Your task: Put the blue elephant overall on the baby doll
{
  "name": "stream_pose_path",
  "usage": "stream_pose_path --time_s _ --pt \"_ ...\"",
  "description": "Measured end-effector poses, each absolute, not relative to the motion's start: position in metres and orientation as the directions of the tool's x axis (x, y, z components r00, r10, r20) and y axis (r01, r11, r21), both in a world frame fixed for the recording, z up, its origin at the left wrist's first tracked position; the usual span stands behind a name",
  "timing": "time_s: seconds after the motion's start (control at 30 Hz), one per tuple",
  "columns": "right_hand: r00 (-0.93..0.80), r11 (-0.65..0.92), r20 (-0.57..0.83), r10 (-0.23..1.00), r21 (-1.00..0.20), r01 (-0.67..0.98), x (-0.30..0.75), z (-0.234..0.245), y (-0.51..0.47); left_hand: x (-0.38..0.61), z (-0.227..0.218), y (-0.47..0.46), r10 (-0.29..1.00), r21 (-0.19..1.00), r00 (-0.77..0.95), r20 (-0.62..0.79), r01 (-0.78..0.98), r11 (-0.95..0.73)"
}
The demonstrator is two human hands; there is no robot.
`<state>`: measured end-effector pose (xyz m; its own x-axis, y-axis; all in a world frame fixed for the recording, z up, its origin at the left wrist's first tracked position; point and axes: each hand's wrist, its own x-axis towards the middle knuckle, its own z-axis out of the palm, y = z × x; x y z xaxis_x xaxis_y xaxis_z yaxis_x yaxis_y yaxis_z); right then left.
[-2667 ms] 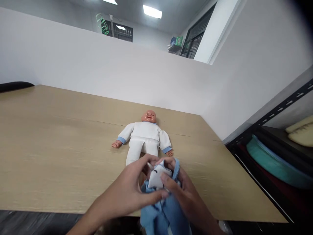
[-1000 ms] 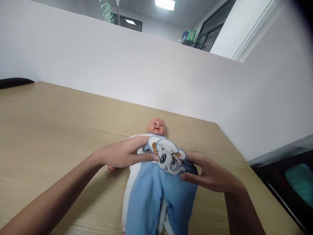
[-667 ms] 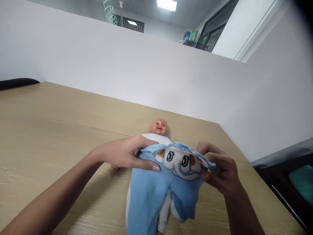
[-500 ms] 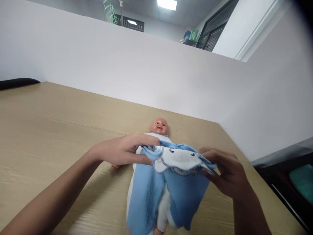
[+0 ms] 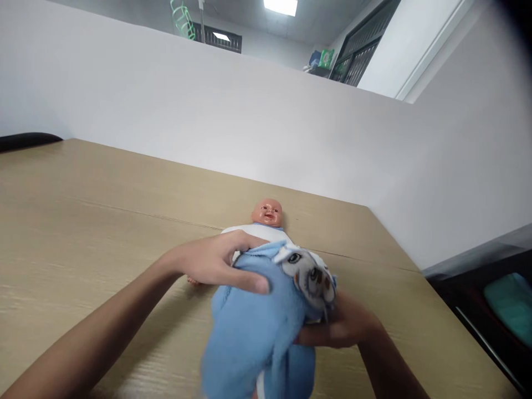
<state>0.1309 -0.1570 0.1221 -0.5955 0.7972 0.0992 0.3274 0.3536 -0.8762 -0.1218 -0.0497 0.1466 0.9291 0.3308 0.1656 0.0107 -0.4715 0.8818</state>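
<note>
Blue plush garment observed held up over the lower body of the doll, which lies face up on the table; contact between the two cannot be confirmed. Left hand pinches the garment's upper edge, thumb outside, other fingers behind the cloth. Right hand is at the opposite side, below the elephant patch, thumb extended along the cloth; its remaining fingers are hidden, so closure cannot be determined. Material judged light, soft and limp, unlikely to slip or break, but prone to fold. Recommended hold: both sides of the upper edge.
</note>
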Motion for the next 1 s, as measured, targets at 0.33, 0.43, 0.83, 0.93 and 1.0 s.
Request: stream_pose_path --time_s 0.33,0.43,0.83,0.93,1.0 --pt "-0.700 0.165 -0.052 0.713 -0.957 0.238 0.134 0.114 -0.150 -0.127 0.142 -0.036 0.264 0.938 0.956 0.127 -0.030 -0.344" --pt "-0.684 0.144 -0.007 0.730 -0.976 0.164 0.136 0.110 -0.149 -0.128 0.140 -0.034 0.232 0.945 0.971 0.055 0.025 -0.326" --pt "-0.754 -0.084 -0.111 0.648 -0.994 0.074 0.124 0.095 -0.148 -0.125 0.135 -0.032 0.008 0.981 0.999 0.052 -0.049 -0.186" --pt "-0.741 -0.083 -0.122 0.660 -0.993 0.089 0.124 0.098 -0.149 -0.125 0.133 -0.032 0.044 0.973 0.998 0.043 -0.032 -0.227" --pt "-0.676 -0.111 -0.129 0.726 -0.991 0.070 0.126 0.094 -0.151 -0.126 0.132 -0.032 0.049 0.971 0.999 -0.008 0.020 -0.237"
